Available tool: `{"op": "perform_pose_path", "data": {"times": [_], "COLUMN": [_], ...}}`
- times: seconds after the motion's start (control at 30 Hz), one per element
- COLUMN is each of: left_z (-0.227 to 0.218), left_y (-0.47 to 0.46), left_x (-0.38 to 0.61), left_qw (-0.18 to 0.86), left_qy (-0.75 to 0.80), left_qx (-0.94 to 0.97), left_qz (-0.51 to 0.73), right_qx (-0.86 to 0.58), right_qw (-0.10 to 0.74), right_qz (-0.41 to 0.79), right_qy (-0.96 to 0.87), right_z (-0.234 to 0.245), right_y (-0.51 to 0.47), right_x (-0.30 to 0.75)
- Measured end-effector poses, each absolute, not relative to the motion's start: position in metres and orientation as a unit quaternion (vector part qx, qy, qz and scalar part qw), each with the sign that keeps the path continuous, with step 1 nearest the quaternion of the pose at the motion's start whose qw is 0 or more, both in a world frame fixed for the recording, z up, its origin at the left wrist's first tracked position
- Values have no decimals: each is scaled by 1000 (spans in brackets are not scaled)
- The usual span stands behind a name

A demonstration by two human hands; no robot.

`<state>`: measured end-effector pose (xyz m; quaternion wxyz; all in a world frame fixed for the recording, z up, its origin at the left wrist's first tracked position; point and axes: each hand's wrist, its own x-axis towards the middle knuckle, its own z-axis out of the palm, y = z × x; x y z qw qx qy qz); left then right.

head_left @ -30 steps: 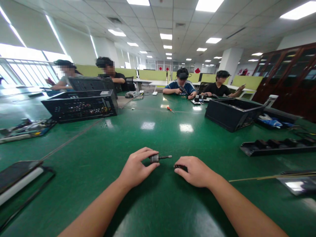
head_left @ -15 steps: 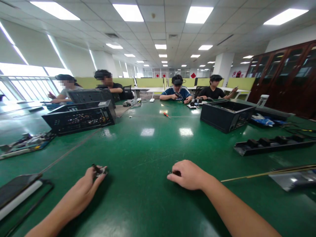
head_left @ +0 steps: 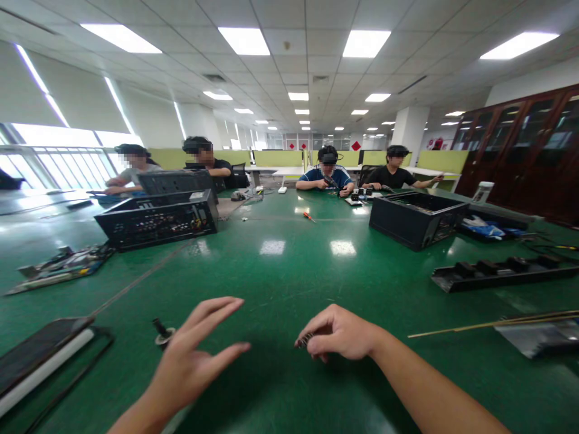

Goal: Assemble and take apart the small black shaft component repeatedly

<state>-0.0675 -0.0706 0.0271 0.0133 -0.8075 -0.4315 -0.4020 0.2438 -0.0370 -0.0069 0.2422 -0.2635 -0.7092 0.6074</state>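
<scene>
My left hand (head_left: pixel 194 349) is open above the green table (head_left: pixel 271 271), its thumb and fingers spread apart and nothing between them. Just left of it on the table is a small part (head_left: pixel 161 331) with a dark stem and a pale round base, partly hidden by the hand. My right hand (head_left: pixel 341 334) is closed, pinching a small dark ridged piece (head_left: pixel 304 341) between thumb and fingertips, low over the table. The piece's exact kind is too small to make out.
A black computer case (head_left: pixel 158 223) stands far left, another (head_left: pixel 416 220) far right. A circuit board (head_left: pixel 67 265), a black strip with blocks (head_left: pixel 502 274) and thin sticks (head_left: pixel 474 322) lie at the sides. An orange screwdriver (head_left: pixel 309 217) lies ahead. Several people sit opposite.
My left hand has let go of the stemmed part, which now rests on the table, and has moved right with its fingers spread. My right hand stays closed, its ridged piece showing more.
</scene>
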Motion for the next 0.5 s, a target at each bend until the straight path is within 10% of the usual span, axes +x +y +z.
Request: {"op": "perform_pose_path", "data": {"times": [0.3,0.5], "left_z": [29,43], "left_y": [-64,-54], "left_x": [53,-28], "left_qw": [-196,3], "left_qy": [-216,-497], "left_qx": [-832,-715], "left_qz": [-472,-491], "right_qx": [-180,-213], "right_qw": [238,177], "right_qz": [685,688], "right_qy": [-665,-670], "right_z": [-13,-20], "right_y": [-28,-20], "right_x": [252,257]}}
